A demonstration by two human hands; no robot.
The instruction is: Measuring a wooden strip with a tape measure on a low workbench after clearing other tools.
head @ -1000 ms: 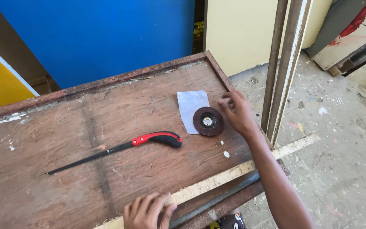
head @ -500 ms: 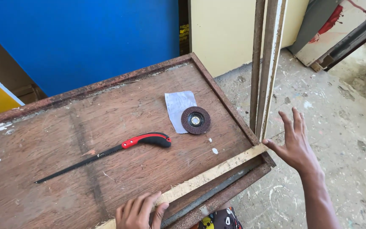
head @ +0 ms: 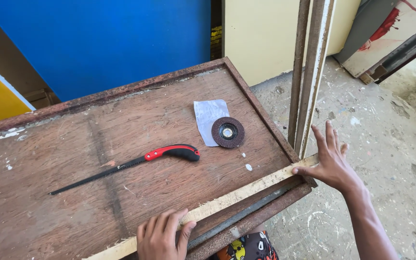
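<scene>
At table edge: left hand flat on wood strip; right hand splayed, thumb touching strip end.

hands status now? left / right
Left hand: open, flat, pressing on the wood strip, not gripping.
Right hand: open, fingers spread, thumb touching the strip's end; holds nothing.

Bottom edge chops off the left hand at the wrist, and the wooden strip disappears under its palm.
</scene>
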